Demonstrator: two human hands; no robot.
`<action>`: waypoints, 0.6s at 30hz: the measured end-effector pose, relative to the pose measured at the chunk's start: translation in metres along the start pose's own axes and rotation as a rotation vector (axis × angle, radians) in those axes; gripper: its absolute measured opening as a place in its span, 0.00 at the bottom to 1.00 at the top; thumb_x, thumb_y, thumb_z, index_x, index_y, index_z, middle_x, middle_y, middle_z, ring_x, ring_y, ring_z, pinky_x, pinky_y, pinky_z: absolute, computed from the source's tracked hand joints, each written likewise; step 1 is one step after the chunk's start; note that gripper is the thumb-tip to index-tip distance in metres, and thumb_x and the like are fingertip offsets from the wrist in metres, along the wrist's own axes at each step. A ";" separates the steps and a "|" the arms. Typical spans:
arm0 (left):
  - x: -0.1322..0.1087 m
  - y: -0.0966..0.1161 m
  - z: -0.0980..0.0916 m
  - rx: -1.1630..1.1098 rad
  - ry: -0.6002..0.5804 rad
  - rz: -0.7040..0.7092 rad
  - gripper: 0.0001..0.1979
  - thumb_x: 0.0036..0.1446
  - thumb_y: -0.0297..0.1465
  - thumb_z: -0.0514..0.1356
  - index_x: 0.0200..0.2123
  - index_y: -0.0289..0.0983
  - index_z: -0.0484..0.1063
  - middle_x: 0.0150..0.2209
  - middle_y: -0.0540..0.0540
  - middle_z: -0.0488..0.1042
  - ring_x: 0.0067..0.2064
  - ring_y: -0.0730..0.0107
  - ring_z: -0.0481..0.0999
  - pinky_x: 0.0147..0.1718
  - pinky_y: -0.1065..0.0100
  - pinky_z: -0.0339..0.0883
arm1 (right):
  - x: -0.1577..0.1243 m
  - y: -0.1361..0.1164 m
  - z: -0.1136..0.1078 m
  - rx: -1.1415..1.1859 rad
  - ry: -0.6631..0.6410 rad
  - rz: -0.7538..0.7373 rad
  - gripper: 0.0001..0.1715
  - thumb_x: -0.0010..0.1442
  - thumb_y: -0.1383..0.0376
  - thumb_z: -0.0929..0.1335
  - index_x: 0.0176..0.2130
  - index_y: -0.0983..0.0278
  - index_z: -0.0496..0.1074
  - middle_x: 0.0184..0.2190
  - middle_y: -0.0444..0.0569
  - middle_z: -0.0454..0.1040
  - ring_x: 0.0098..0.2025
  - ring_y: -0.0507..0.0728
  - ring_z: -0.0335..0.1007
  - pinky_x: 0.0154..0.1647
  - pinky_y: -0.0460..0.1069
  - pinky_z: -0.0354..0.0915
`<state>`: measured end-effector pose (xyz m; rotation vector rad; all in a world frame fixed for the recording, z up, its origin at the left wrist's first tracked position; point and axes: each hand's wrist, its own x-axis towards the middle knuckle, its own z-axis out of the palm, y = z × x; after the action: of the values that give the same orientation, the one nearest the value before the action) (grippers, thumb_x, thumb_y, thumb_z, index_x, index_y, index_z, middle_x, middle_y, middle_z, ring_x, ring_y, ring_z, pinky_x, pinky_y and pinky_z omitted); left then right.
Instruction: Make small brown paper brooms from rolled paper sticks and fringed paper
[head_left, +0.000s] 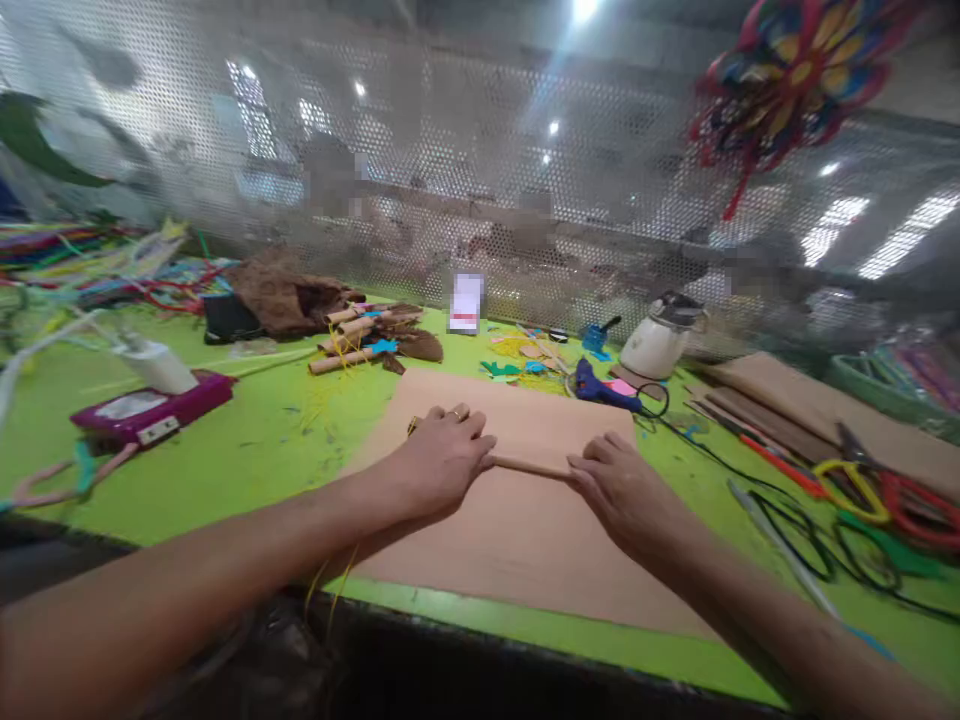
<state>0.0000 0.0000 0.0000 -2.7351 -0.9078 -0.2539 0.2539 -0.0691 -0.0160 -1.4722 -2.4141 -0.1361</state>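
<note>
A large sheet of brown kraft paper [480, 530] lies flat on the green table before me. Across its middle runs a thin roll of brown paper [532, 466]; whether it is part of the sheet I cannot tell. My left hand [450, 450], with a ring on one finger, presses down on the roll's left end, its fingers bent and closed. At the right end, my right hand [611, 480] has its fingers curled over the roll and its thumb against it. Both palms are turned down and hide the roll's ends.
Right: a blue glue gun [604, 388] with its cord, scissors [851, 490] and stacked brown sheets [780, 425]. Left: a purple power strip [154, 410] with a white plug. Behind: several paper tubes [341, 362], a phone [466, 303], a white jug [660, 340] and a perforated screen [420, 220].
</note>
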 end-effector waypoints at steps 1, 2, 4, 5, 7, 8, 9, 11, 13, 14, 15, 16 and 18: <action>0.000 0.000 0.000 -0.001 -0.001 0.001 0.19 0.66 0.38 0.43 0.41 0.38 0.72 0.39 0.42 0.68 0.41 0.57 0.65 0.34 0.58 0.56 | 0.001 0.001 0.002 -0.014 0.037 -0.030 0.16 0.68 0.66 0.58 0.33 0.66 0.71 0.31 0.52 0.67 0.37 0.58 0.57 0.38 0.54 0.58; 0.000 0.000 0.000 -0.005 -0.002 0.001 0.19 0.66 0.38 0.43 0.41 0.38 0.72 0.39 0.42 0.68 0.41 0.57 0.65 0.34 0.58 0.56 | 0.002 0.001 0.003 -0.025 0.069 -0.059 0.14 0.67 0.66 0.59 0.35 0.66 0.72 0.31 0.52 0.68 0.36 0.58 0.57 0.37 0.53 0.58; 0.000 -0.001 0.000 -0.019 -0.002 -0.003 0.19 0.66 0.38 0.44 0.41 0.38 0.72 0.39 0.42 0.68 0.40 0.57 0.65 0.34 0.59 0.56 | 0.004 0.002 0.006 -0.036 0.113 -0.112 0.12 0.66 0.67 0.61 0.38 0.66 0.72 0.31 0.52 0.69 0.36 0.58 0.57 0.36 0.53 0.57; 0.000 -0.001 0.001 -0.031 -0.003 -0.008 0.19 0.66 0.39 0.44 0.41 0.38 0.72 0.39 0.42 0.68 0.40 0.58 0.64 0.34 0.59 0.56 | 0.005 0.002 0.007 -0.039 0.130 -0.144 0.11 0.66 0.68 0.61 0.38 0.66 0.72 0.30 0.52 0.69 0.35 0.58 0.57 0.35 0.53 0.57; -0.001 -0.002 0.002 -0.060 0.002 -0.019 0.18 0.66 0.39 0.45 0.42 0.38 0.72 0.39 0.42 0.68 0.40 0.59 0.64 0.34 0.60 0.56 | 0.006 0.001 0.008 -0.028 0.132 -0.182 0.12 0.65 0.69 0.61 0.37 0.67 0.72 0.27 0.51 0.68 0.34 0.58 0.57 0.34 0.52 0.57; -0.001 -0.003 0.003 -0.076 0.008 -0.025 0.18 0.66 0.38 0.46 0.43 0.38 0.72 0.39 0.42 0.68 0.40 0.59 0.64 0.35 0.61 0.57 | 0.006 -0.001 0.008 -0.015 0.120 -0.184 0.13 0.66 0.69 0.60 0.35 0.67 0.72 0.27 0.51 0.67 0.34 0.57 0.57 0.33 0.52 0.57; -0.002 -0.003 0.004 -0.093 0.015 -0.032 0.18 0.66 0.38 0.46 0.43 0.38 0.72 0.39 0.42 0.68 0.40 0.59 0.64 0.35 0.61 0.57 | 0.007 -0.002 0.008 -0.001 0.106 -0.176 0.13 0.66 0.69 0.60 0.34 0.67 0.71 0.27 0.51 0.67 0.34 0.57 0.57 0.33 0.52 0.57; -0.002 -0.005 0.006 -0.128 0.025 -0.045 0.17 0.65 0.38 0.47 0.42 0.38 0.72 0.39 0.42 0.68 0.40 0.60 0.65 0.36 0.61 0.57 | 0.008 -0.004 0.006 0.030 0.076 -0.153 0.15 0.66 0.70 0.59 0.31 0.66 0.70 0.27 0.50 0.67 0.34 0.57 0.58 0.33 0.52 0.57; -0.002 -0.006 0.006 -0.180 0.038 -0.065 0.14 0.64 0.37 0.49 0.42 0.38 0.72 0.39 0.43 0.68 0.40 0.61 0.65 0.37 0.62 0.58 | 0.010 -0.004 0.003 0.066 0.062 -0.146 0.15 0.66 0.70 0.59 0.29 0.66 0.69 0.27 0.50 0.67 0.34 0.56 0.58 0.33 0.51 0.56; -0.002 -0.007 0.006 -0.216 0.055 -0.087 0.13 0.63 0.36 0.51 0.43 0.38 0.72 0.39 0.43 0.69 0.41 0.61 0.66 0.38 0.63 0.59 | 0.011 -0.003 0.001 0.083 0.049 -0.153 0.15 0.66 0.70 0.60 0.29 0.65 0.69 0.28 0.50 0.67 0.33 0.56 0.59 0.32 0.51 0.56; -0.002 -0.009 0.006 -0.258 0.075 -0.115 0.12 0.62 0.36 0.54 0.44 0.37 0.71 0.39 0.44 0.70 0.41 0.62 0.67 0.39 0.63 0.60 | 0.012 -0.002 0.000 0.100 0.034 -0.159 0.15 0.65 0.70 0.60 0.29 0.65 0.70 0.28 0.50 0.67 0.33 0.56 0.59 0.32 0.51 0.56; -0.001 -0.010 0.007 -0.300 0.093 -0.141 0.12 0.60 0.36 0.56 0.44 0.36 0.71 0.39 0.44 0.71 0.42 0.62 0.67 0.39 0.64 0.60 | 0.014 0.000 -0.002 0.116 0.015 -0.160 0.15 0.65 0.70 0.60 0.30 0.65 0.71 0.28 0.50 0.67 0.33 0.56 0.59 0.31 0.50 0.56; 0.000 -0.013 0.008 -0.365 0.104 -0.158 0.11 0.59 0.35 0.58 0.42 0.36 0.73 0.38 0.45 0.72 0.42 0.64 0.68 0.40 0.65 0.61 | 0.017 0.004 -0.006 0.150 -0.034 -0.154 0.14 0.64 0.70 0.61 0.30 0.65 0.72 0.28 0.49 0.67 0.33 0.55 0.60 0.31 0.50 0.56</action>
<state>-0.0071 0.0122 -0.0050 -2.9392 -1.1488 -0.6438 0.2517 -0.0544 -0.0053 -1.2341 -2.5037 0.0362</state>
